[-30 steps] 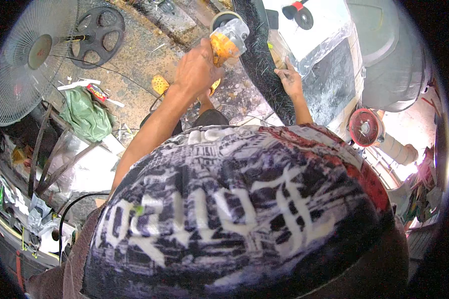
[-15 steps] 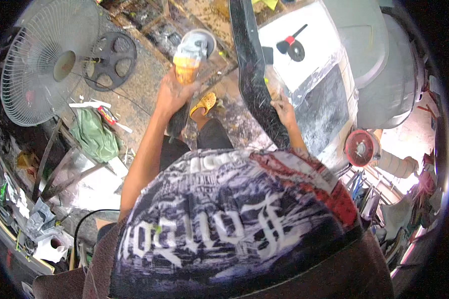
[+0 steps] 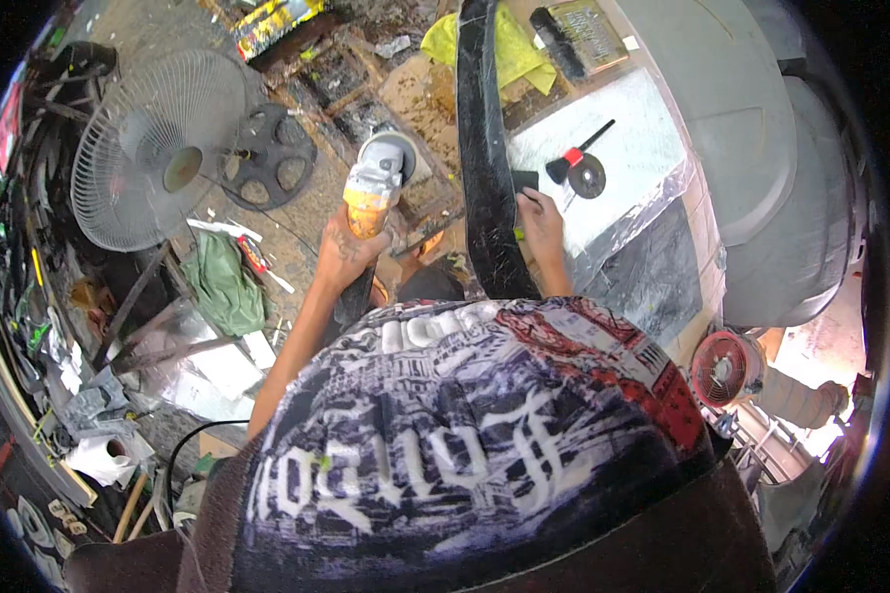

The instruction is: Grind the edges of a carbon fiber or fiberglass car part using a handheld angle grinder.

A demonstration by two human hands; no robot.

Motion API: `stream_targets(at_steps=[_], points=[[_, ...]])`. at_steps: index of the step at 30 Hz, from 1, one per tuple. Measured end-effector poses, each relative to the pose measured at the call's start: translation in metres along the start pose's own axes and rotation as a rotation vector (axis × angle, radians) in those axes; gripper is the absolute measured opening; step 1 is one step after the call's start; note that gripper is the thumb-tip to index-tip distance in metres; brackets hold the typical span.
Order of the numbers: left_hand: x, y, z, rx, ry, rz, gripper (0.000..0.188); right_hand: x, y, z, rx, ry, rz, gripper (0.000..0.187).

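My left hand (image 3: pixel 351 247) is wrapped round the body of an orange and grey angle grinder (image 3: pixel 371 193). The grinder's round disc sits at the far end, to the left of a long, curved black strip (image 3: pixel 489 148) with a dusty, scratched surface. My right hand (image 3: pixel 542 225) is at the strip's right edge with its fingers bent in against it; the fingertips are partly hidden. A small dark pad (image 3: pixel 526 181) lies right by those fingers. The strip's lower end disappears behind my printed shirt (image 3: pixel 405 435).
A large fan (image 3: pixel 153 148) and a black spoked wheel (image 3: pixel 272 158) stand at the left. A brush (image 3: pixel 578 153) and a dark disc (image 3: pixel 587 176) lie on a white board (image 3: pixel 648 124). A yellow cloth (image 3: pixel 499 49) is beyond, a big grey part (image 3: pixel 781 188) at the right.
The view has tilted, so more of the far floor shows. My right hand has moved up the strip toward the dark pad. The strip stands straighter. My left hand still grips the grinder.
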State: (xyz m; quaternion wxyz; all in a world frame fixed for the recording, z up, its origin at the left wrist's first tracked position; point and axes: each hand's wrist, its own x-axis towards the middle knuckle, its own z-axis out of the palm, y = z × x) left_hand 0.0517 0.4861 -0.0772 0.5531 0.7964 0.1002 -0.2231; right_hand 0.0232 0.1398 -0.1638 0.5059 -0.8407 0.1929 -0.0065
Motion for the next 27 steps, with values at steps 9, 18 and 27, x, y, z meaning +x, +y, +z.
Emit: stream_targets(at_steps=[9, 18, 27], points=[[-0.005, 0.034, -0.003, 0.080, 0.119, 0.068, 0.054, 0.083, -0.001, 0.075, -0.162, 0.156, -0.001, 0.061], [0.037, 0.037, -0.039, 0.112, 0.116, 0.125, 0.051, 0.087, -0.021, 0.062, -0.215, 0.050, 0.002, 0.051], [0.088, 0.040, -0.090, 0.133, -0.112, 0.260, 0.066, 0.089, -0.022, 0.062, -0.284, 0.017, 0.062, 0.051]])
